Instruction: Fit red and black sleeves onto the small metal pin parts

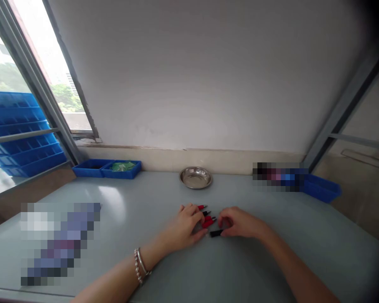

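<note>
My left hand [189, 223] rests on the table with its fingers curled over several pens. Red pens [209, 222] and a black pen [206, 213] stick out to the right from beneath it, side by side, their tips pointing right. The covered ends of these pens are hidden. My right hand [240, 223] has its thumb and fingers bent around the end of another black pen [216, 233], which lies low in front of the row. The left end of that pen comes close to my left thumb.
A round steel dish [196, 178] stands by the wall. Blue bins [121, 170], one holding green packaging, sit at the back left; another blue bin [322, 188] is at the right. Blurred-out items [63, 240] lie at the left. Blue crates [22, 134] are stacked beyond the frame.
</note>
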The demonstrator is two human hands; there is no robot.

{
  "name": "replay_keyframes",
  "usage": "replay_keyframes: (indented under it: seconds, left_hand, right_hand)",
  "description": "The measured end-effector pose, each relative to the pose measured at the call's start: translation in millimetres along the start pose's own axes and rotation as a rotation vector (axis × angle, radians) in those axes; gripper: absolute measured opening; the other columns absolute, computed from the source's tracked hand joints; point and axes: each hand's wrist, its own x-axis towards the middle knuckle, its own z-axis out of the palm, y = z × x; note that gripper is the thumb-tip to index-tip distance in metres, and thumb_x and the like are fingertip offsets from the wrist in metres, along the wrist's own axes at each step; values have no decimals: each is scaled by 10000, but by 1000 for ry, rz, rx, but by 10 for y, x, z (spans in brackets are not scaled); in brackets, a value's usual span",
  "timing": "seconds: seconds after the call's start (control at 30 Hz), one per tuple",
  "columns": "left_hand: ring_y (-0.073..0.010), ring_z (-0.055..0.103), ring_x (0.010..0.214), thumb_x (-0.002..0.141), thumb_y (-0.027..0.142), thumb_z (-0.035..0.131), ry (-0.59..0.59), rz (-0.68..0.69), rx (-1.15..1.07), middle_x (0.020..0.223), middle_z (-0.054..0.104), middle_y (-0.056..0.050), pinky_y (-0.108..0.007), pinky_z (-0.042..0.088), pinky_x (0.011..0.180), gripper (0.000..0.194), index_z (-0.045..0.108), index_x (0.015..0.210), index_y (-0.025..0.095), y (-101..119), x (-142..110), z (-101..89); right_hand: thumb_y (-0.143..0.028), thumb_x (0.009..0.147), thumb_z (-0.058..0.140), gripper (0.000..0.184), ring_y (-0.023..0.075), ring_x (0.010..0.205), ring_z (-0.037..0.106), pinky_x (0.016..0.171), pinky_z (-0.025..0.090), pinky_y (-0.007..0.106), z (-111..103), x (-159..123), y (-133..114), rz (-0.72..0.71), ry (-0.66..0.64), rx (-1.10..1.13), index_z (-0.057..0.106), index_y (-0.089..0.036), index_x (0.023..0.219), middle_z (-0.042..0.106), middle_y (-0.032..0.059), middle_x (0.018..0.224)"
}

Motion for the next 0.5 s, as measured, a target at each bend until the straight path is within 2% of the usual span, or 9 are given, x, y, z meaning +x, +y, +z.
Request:
replay_keyframes:
  seconds: [0.23, 0.33, 0.5]
  left_hand:
    - [-187, 456, 941, 786, 338, 520, -26, 25, -18, 919, 517, -35, -309, 337, 795, 157, 515, 877, 210, 6, -4, -4]
    - [-179, 464, 887, 806, 328, 489, -20, 15, 9, 902, 515, -34, -306, 337, 778, 142, 511, 875, 206, 1, -1, 4]
    - [-169, 464, 854, 834, 284, 427, 5, -37, 72, 893, 503, -31, -298, 332, 749, 118, 503, 873, 202, -19, 15, 6]
  right_hand:
    - [-138, 582, 568, 88, 136, 644, 499, 560, 376, 227, 87, 10, -67, -82, 103, -34, 574, -170, 664, 566, 18, 736]
    - [-141, 610, 539, 47, 126, 626, 485, 551, 366, 221, 135, 52, -103, -146, 160, -38, 553, -168, 645, 565, 10, 697]
    - [-159, 654, 516, 58, 97, 525, 441, 471, 322, 199, 169, 78, -149, -125, 174, 46, 561, -175, 688, 538, -20, 593]
